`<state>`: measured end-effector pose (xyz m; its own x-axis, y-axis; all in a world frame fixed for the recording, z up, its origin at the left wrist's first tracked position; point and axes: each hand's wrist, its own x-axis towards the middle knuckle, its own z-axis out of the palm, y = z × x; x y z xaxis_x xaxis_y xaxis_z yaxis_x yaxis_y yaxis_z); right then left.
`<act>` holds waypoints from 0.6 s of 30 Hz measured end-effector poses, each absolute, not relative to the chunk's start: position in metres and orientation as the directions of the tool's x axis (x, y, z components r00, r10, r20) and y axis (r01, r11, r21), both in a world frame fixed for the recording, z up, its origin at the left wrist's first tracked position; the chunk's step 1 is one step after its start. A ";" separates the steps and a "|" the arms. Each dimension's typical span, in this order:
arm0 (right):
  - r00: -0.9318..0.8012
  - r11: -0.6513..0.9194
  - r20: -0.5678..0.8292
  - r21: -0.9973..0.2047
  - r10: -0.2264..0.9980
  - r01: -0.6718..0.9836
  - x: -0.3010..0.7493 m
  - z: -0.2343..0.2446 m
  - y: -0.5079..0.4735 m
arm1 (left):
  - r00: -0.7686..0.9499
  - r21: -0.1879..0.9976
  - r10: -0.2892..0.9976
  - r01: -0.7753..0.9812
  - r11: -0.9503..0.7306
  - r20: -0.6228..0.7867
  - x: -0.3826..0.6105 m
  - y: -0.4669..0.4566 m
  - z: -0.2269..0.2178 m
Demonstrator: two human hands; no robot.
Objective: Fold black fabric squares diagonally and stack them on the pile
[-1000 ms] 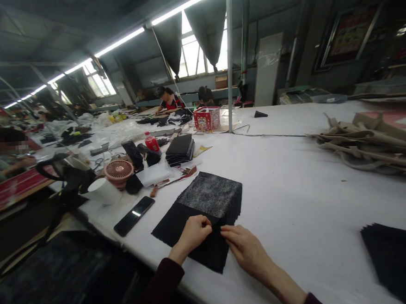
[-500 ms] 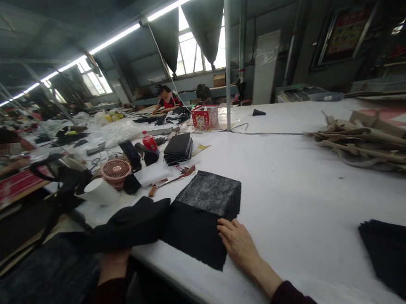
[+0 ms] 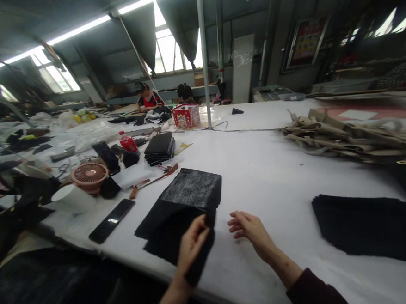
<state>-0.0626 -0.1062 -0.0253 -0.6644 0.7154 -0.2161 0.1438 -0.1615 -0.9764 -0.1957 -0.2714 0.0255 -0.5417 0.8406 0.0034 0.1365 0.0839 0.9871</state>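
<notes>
A stack of black fabric pieces (image 3: pixel 174 214) lies on the white table, with a speckled grey patch (image 3: pixel 195 186) on its far part. My left hand (image 3: pixel 193 240) is over the near right side of the stack, thumb and fingers closed on the edge of a black fabric piece. That piece hangs partly below the hand. Just right of the stack, my right hand (image 3: pixel 246 227) is held above the table, fingers apart and holding nothing. A second pile of black fabric (image 3: pixel 368 226) lies farther right.
A phone (image 3: pixel 112 220), a white roll (image 3: pixel 74 199) and a pink fan (image 3: pixel 90 177) lie to the left. Behind are dark stacked pieces (image 3: pixel 159 146), a red bottle (image 3: pixel 128 142) and a red box (image 3: pixel 186 116). Beige scraps (image 3: pixel 334 136) are heaped right. A pole (image 3: pixel 204 59) rises from the table.
My left hand has come from the left edge to the stack and grips a black fabric piece. My right hand has left the stack's edge. The phone now shows, and the view has turned right.
</notes>
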 end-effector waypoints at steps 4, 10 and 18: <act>-0.639 -0.353 -0.431 -0.900 0.637 0.255 0.001 -0.012 -0.079 | -0.275 0.907 0.928 0.401 -0.127 0.251 -0.079 -0.219 0.001; -0.660 0.064 -0.328 -0.866 0.676 0.496 0.045 -0.020 -0.055 | -0.010 0.615 0.956 0.768 -0.180 0.293 -0.088 -0.194 -0.015; -0.545 0.326 -0.058 -0.747 0.837 0.580 0.008 -0.034 -0.069 | 0.060 0.327 0.973 0.936 -0.133 0.224 -0.148 -0.176 -0.033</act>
<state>0.0078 -0.0688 -0.0341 -0.5448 0.8366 -0.0582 0.5799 0.3257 -0.7467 -0.1478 -0.1758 -0.0331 0.0596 0.9727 0.2241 0.9357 -0.1327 0.3269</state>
